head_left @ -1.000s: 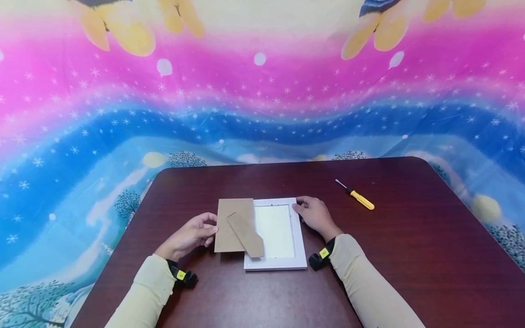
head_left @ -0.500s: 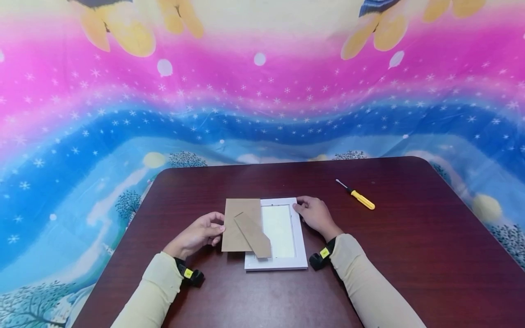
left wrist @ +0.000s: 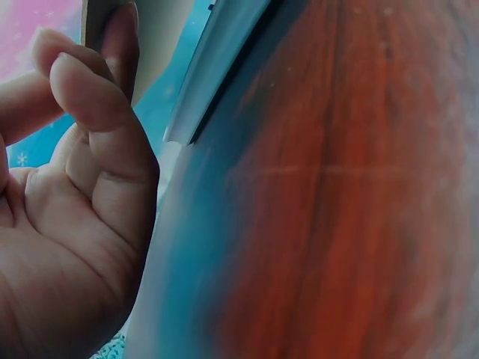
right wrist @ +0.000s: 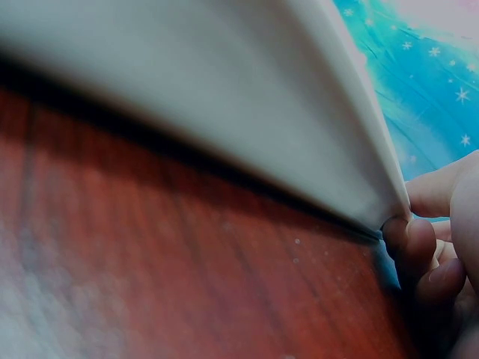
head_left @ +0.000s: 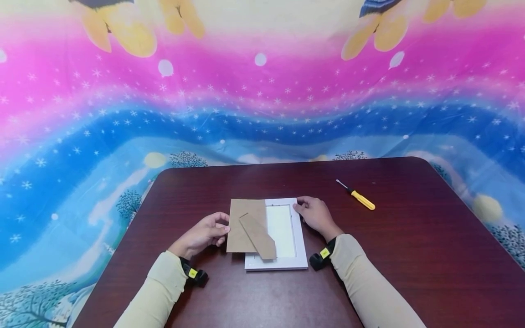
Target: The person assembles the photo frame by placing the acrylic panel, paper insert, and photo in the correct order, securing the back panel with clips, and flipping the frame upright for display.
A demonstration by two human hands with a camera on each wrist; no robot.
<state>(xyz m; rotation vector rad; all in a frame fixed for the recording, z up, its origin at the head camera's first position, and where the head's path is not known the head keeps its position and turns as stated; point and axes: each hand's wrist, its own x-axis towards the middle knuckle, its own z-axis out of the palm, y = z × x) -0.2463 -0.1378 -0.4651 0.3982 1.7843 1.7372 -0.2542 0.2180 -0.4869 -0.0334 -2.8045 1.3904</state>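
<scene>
A brown backing board with an angled easel leg is pinched at its left edge by my left hand, thumb on top. The board overlaps the left part of a white picture frame, whose pale inner panel shows on the right. At the frame's upper right corner, my right hand grips the edge with thumb on its face. The left wrist view has the curled fingers near the frame's side. In the right wrist view, fingertips meet the frame's corner.
A screwdriver with a yellow handle lies at the back right of the dark red-brown table. Behind the table hangs a colourful patterned cloth. Each wrist carries a small black camera on a strap.
My left hand has moved right with the backing board, which now covers more of the frame's opening. The right hand and the frame have stayed almost still.
</scene>
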